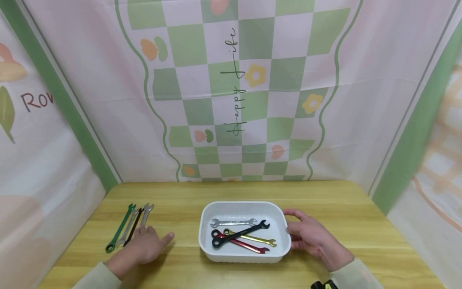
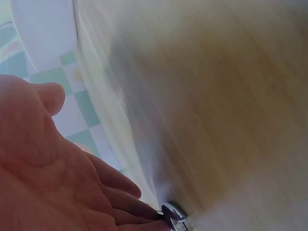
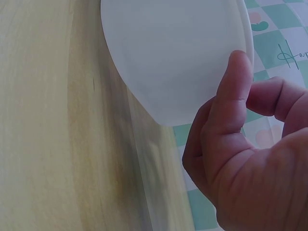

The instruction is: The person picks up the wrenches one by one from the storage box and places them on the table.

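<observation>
A white plastic tray (image 1: 245,258) sits at the table's middle, holding a silver open-end wrench (image 1: 234,222), a black wrench (image 1: 241,234), a gold wrench (image 1: 256,239) and a red wrench (image 1: 247,245). Against its right wall rest the fingers of my right hand (image 1: 312,237), from outside. At the left lies a row of wrenches: a green one (image 1: 121,227), a silver one (image 1: 127,227), a dark red one (image 1: 134,226) and another silver one (image 1: 146,213). My left hand (image 1: 142,247) reaches over their near ends, and its fingertips meet a metal wrench end (image 2: 174,214) in the left wrist view.
The wooden table (image 1: 173,208) backs onto a patterned curtain (image 1: 223,100), with more fabric on both sides. A black and yellow object (image 1: 325,285) shows partly at the bottom edge, by the right sleeve.
</observation>
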Demonstrator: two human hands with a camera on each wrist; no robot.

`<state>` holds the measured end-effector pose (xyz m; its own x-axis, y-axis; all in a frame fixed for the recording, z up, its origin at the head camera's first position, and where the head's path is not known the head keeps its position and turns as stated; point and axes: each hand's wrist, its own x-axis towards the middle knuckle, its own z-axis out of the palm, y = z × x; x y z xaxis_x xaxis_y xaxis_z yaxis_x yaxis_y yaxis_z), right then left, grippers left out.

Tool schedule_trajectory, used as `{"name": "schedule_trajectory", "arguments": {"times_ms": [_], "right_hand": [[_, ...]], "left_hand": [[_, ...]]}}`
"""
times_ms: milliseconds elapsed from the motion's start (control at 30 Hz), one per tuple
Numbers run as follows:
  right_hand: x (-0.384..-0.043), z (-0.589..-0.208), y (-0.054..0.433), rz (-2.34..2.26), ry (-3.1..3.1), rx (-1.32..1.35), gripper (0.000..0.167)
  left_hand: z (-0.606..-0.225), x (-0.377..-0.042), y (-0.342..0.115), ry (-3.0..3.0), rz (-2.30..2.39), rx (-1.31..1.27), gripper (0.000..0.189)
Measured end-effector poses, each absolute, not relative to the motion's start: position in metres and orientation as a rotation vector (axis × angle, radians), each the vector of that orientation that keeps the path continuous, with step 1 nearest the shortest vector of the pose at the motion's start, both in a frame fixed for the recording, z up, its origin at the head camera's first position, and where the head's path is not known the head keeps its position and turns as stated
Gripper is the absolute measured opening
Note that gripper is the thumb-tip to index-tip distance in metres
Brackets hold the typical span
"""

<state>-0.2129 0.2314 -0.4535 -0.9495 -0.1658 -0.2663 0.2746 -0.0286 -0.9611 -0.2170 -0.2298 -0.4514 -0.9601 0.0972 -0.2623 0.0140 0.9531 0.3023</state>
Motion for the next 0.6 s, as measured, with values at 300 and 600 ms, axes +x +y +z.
{"name": "schedule_trajectory", "arguments": {"times_ms": [300, 600], "right_hand": [[-0.213, -0.453, 0.231, -2.05, 1.955, 0.119, 0.073], [-0.214, -0.454, 0.231, -2.055, 1.949, 0.126, 0.074]], "left_hand": [[-0.446, -0.22, -0.229, 2.901, 0.497, 0.2, 0.096], [-0.413, -0.238, -0.228, 2.768, 1.026, 0.411, 0.095]]}}
